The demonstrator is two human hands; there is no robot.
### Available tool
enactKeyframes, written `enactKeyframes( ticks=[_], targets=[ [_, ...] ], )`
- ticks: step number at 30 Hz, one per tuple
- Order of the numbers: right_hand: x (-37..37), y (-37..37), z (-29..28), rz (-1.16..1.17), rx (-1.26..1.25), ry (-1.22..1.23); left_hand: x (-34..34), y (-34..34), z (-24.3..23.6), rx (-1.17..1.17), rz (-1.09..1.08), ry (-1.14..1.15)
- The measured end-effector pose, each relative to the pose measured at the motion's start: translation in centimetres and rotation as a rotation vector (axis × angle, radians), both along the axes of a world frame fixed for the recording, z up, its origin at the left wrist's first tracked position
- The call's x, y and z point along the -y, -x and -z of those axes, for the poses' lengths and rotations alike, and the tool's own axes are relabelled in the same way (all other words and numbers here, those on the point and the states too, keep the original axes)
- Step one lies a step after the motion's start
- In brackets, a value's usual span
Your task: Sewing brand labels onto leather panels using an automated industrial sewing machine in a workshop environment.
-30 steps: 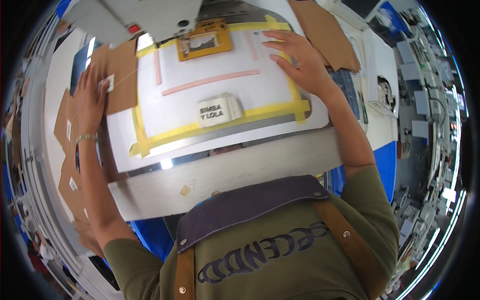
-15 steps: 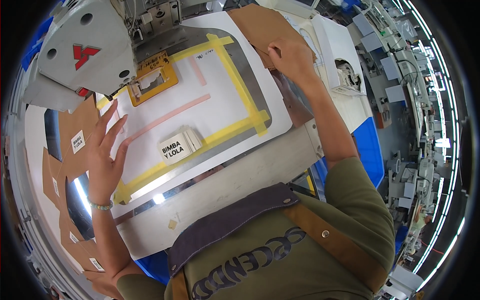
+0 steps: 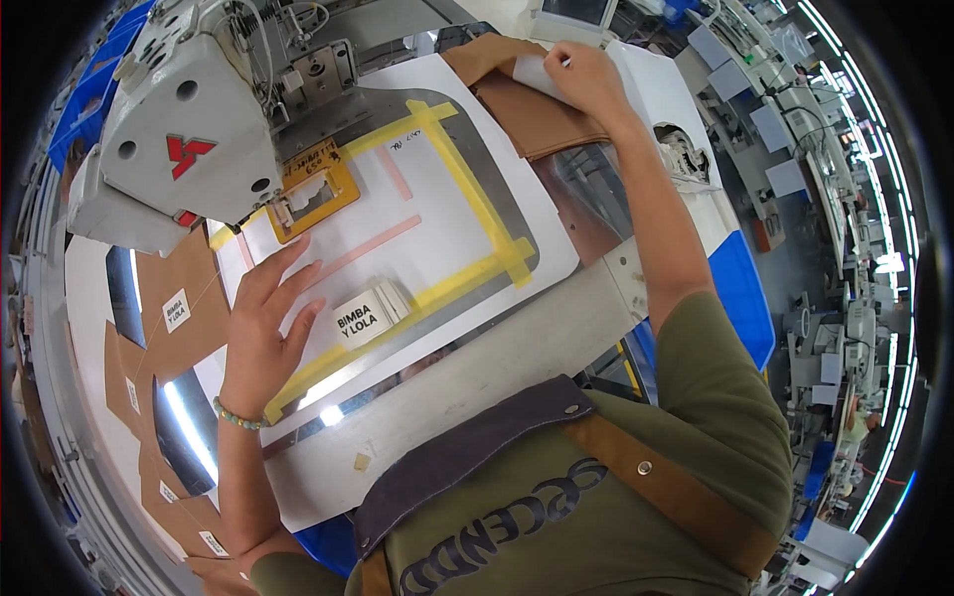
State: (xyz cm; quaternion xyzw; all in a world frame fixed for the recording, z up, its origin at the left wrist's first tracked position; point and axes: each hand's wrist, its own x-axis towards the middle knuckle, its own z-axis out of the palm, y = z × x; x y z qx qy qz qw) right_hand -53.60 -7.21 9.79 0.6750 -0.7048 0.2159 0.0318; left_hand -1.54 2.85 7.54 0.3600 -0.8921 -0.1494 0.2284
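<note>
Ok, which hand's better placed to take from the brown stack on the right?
Likely your right hand: it's at the brown stack, while your left hand is open over the white sheet near the cream labels.

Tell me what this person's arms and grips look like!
The left grip and right grip wear no gloves. A bracelet of small greenish and yellowish beads circles the left wrist; the right wrist shows none. The left sleeve and right sleeve are short and olive green, leaving both forearms uncovered.
</note>
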Motion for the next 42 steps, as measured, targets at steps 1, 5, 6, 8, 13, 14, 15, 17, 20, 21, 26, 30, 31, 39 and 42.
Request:
enactKeyframes(
  ticks=[1,5,6,8,13,14,15,17,20,21,26,30,31,39,42],
  targets=[
    [0.1,-0.1,-1.1,0.029,-0.008,0.123,0.0,0.1,-0.2,-0.001,0.002,-0.003],
    [-1.0,-7.2,-2.1,-0.099,0.025,0.078,0.3,1.2,-0.5,-0.054,0.017,-0.041],
    [-1.7,-9.7,-1.4,-0.191,0.028,-0.013,0.4,1.5,-0.4,-0.085,0.009,-0.07],
    [-2.3,-12.7,1.5,-0.518,0.241,-0.001,1.0,2.8,-0.4,-0.102,0.065,-0.108],
    [-5.5,-14.5,0.7,-0.655,0.31,-0.113,1.2,3.3,0.0,-0.024,0.073,-0.045],
    [-6.0,-13.9,0.7,-0.631,0.195,-0.057,1.3,3.4,0.1,-0.018,0.062,-0.039],
    [-6.4,-13.0,0.9,-0.622,0.196,-0.058,1.6,3.6,0.1,-0.018,0.071,-0.041],
    [-7.3,-10.9,1.9,-0.684,-0.013,-0.183,1.8,3.7,0.0,-0.023,0.098,-0.061],
    [-10.1,-10.8,4.3,-0.66,-0.158,-0.28,1.4,4.4,-0.8,0.01,0.136,-0.124],
    [-10.9,-11.3,5.1,-0.67,-0.153,-0.278,1.3,4.7,-1.0,0.016,0.126,-0.125],
    [-12.1,-13.7,6.0,-0.529,-0.274,-0.224,1.2,6.3,-0.5,0.024,0.264,-0.13],
    [-9.5,-15.7,7.2,-0.681,-0.224,-0.114,1.1,6.1,-0.1,0.076,0.224,-0.152],
    [-8.4,-16.4,7.5,-0.767,-0.162,-0.093,1.1,5.6,-0.1,0.112,0.22,-0.159],
    [-8.4,-14.7,4.3,-0.647,-0.146,-0.111,1.1,3.1,1.0,0.174,0.167,-0.085],
    [-10.8,-14.4,2.1,-0.622,-0.266,-0.114,2.3,2.3,1.4,0.181,0.206,0.025]
  ],
)
